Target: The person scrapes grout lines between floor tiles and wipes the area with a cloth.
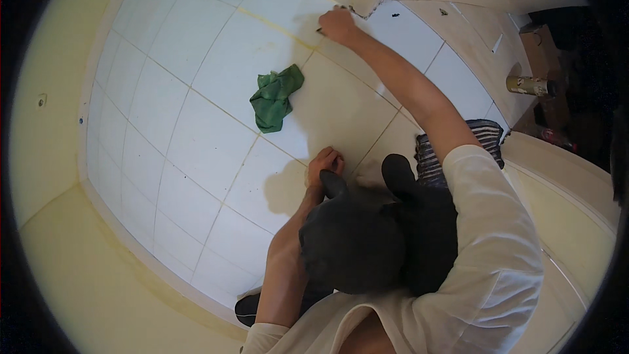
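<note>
My right hand (337, 25) reaches far out to the base of the door frame (375, 5). Its fingers are closed, and a small dark tip pokes out on their left side; what it belongs to is hidden in the fist. Close in front of my body, my left hand (325, 161) hangs low over the tiles with its fingers curled in, and nothing shows in them. A crumpled green cloth (275, 97) lies on the white tiled floor (216, 115) between the two hands, to their left, touched by neither.
A striped mat (429, 160) lies beneath my right arm. Through the doorway are a patterned cylindrical can (529, 86) and a brown cardboard box (542, 52). Dark bits (396, 16) lie near the frame. A yellow wall (49, 144) bounds the left side.
</note>
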The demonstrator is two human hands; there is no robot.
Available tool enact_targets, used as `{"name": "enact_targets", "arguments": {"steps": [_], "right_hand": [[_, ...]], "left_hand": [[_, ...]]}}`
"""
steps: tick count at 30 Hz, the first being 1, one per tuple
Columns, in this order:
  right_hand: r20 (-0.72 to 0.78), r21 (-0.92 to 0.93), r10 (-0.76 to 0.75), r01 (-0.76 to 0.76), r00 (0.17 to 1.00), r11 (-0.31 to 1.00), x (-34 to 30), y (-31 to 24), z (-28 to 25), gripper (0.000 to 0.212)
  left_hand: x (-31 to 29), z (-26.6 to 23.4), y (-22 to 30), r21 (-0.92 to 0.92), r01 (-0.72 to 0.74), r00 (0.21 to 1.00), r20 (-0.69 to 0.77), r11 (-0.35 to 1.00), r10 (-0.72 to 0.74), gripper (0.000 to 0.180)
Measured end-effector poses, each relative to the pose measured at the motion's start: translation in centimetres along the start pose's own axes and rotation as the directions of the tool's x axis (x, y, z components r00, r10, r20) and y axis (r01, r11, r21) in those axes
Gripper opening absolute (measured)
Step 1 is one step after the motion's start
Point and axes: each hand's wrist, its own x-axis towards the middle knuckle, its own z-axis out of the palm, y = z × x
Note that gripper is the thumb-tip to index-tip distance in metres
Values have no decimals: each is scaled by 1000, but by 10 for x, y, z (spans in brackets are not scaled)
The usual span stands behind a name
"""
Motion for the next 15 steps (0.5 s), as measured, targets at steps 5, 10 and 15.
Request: {"name": "enact_targets", "arguments": {"steps": [5,10,15], "right_hand": [[22,-5,-70,70,997,998,-8,0,2,12],[18,-2,-97,97,995,995,-8,0,-1,15],[78,102,-146,137,986,985,-12,-4,2,14]], "left_hand": [[1,4,-3,6,-29,999,-19,1000,29,5],[0,2,0,-34,-25,999,-30,999,24,5],[1,-2,4,-9,-36,998,-51,999,35,5]]}}
